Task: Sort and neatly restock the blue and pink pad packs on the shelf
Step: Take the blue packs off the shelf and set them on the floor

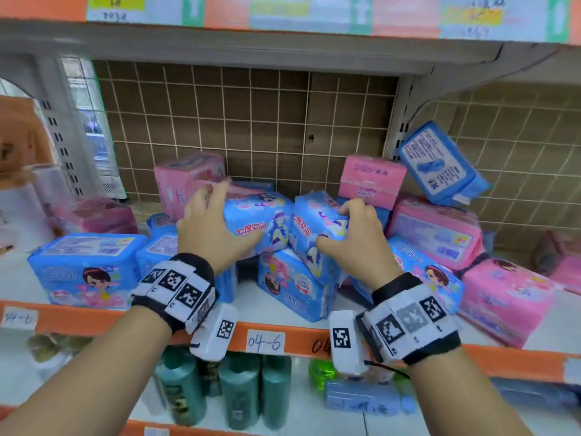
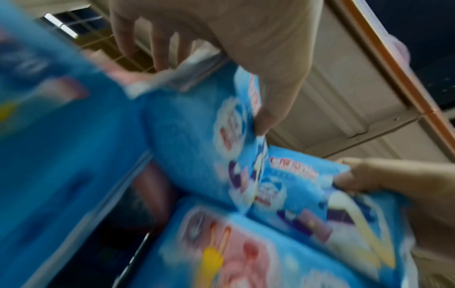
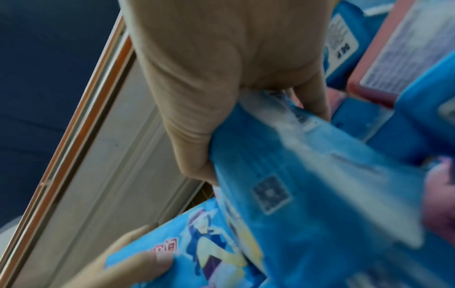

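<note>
Clearly the widest fact is the jumble: blue and pink packs lie mixed across the shelf [image 1: 283,306], which fills the middle band of the head view. Pink packs [image 1: 435,229] crowd the centre-right, and one blue pack with a printed label [image 1: 440,162] leans tilted at the upper right of the heap. A tidy blue pack [image 1: 86,269] stands upright at lower left, near the orange shelf edge.

At the centre of the frame two blue packs sit side by side, touching along their inner edges, each tipped so that its long axis runs from the front of the shelf toward the back. The left blue pack [image 1: 259,221] lies directly under the left hand [image 1: 209,229], whose grip has fingers spread over the top and the thumb pressed on the near face. The right blue pack [image 1: 317,225] is held by the right hand [image 1: 356,237], fingers curled over its top edge and the thumb beneath.

Each hand is nearest its own pack, so the coming move is likely a lift of both toward the blue side at the left.
</note>
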### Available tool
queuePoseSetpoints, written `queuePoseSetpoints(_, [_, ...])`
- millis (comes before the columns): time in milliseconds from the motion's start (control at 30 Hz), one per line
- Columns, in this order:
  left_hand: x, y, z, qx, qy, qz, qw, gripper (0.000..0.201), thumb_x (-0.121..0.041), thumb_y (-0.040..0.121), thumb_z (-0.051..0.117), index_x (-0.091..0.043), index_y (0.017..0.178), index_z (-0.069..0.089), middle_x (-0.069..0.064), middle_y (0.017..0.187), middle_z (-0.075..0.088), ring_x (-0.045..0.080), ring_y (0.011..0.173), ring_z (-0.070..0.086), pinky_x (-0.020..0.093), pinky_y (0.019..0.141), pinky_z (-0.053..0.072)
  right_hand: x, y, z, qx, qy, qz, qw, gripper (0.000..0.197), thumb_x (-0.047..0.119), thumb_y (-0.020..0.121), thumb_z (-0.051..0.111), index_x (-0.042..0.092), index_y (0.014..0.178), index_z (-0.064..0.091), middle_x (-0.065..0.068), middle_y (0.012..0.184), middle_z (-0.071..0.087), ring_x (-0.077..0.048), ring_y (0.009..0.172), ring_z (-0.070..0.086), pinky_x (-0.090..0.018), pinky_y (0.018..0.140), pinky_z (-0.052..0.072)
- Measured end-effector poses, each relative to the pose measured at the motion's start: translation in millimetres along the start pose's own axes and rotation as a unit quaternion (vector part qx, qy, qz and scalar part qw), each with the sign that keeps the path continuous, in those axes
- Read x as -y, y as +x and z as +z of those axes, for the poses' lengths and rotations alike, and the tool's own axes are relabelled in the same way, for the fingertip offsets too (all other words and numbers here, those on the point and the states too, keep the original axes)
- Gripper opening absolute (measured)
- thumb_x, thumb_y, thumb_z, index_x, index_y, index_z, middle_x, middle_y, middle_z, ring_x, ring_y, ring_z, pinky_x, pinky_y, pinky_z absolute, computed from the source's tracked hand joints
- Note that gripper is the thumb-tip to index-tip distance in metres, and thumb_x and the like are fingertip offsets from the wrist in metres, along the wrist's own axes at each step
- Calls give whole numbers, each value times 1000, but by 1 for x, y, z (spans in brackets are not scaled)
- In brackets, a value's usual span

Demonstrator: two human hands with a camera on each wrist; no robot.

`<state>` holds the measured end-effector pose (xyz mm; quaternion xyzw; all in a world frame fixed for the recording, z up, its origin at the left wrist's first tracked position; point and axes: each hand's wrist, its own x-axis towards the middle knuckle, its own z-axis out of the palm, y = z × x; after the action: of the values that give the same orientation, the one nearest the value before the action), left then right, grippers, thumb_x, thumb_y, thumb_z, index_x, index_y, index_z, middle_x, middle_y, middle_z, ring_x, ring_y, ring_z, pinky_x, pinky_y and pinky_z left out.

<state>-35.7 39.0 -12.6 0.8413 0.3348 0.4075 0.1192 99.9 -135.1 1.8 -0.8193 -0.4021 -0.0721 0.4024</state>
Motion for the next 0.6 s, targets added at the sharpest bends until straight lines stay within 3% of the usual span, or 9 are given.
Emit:
queuePoseSetpoints(100, [-17, 15, -18, 84, 176, 65, 979, 72, -52, 65, 69, -28, 130, 47, 11, 126, 53, 34, 113, 50, 43, 92, 42, -9, -4, -7, 26, 28, 10, 999, 68, 26, 74, 70, 14, 131, 36, -7, 112, 34, -29, 114, 38, -36, 99, 34])
queuePoseSetpoints(167, [-28, 22, -20, 161, 287, 81, 941, 80, -59, 65, 63, -29, 135, 38, 9, 130, 52, 32, 116, 50, 43, 93, 41, -14, -6, -12, 55, 52, 16, 997, 73, 25, 75, 70, 17, 137, 32, -4, 111, 28, -29, 119, 35, -30, 99, 30])
queuePoseSetpoints(233, [-35, 23, -15, 217, 330, 61, 917, 95, -67, 62, 61, -27, 140, 26, 11, 136, 45, 32, 123, 43, 45, 98, 36, -20, -7, -15, 85, 41, 18, 995, 80, 29, 72, 72, 21, 138, 28, -6, 115, 32, -30, 120, 35, -30, 98, 30])
queuePoseSetpoints(333, [-40, 13, -12, 201, 291, 11, 936, 96, -60, 61, 68, -20, 138, 29, 15, 133, 40, 33, 121, 37, 41, 96, 36, -23, -10, -15, 87, 33, 18, 996, 90, 41, 67, 76, 25, 140, 24, -12, 123, 41, -30, 117, 39, -36, 95, 36])
queuePoseSetpoints(467, [-34, -17, -20, 129, 187, -2, 974, 90, -43, 56, 79, -16, 132, 41, 12, 116, 41, 31, 112, 37, 37, 93, 36, -24, -23, -6, 0, 85, -38, 996, 86, 37, 65, 77, 25, 137, 32, -9, 118, 43, -30, 111, 44, -37, 95, 39])
queuePoseSetpoints(533, [-28, -38, -33, 104, 120, -2, 987, 89, -38, 52, 82, -18, 130, 45, 4, 102, 35, 27, 106, 36, 35, 90, 33, -23, -34, -4, -16, 116, -55, 992, 83, 36, 65, 76, 27, 136, 34, -3, 115, 42, -26, 111, 44, -33, 95, 38])
queuePoseSetpoints(600, [-20, -62, -48, 93, 68, 2, 993, 90, -40, 47, 82, -18, 127, 48, 0, 100, 32, 23, 103, 36, 30, 88, 31, -21, -46, -6, -11, 137, -65, 988, 83, 35, 65, 77, 30, 136, 34, 3, 109, 39, -21, 110, 44, -26, 92, 35])
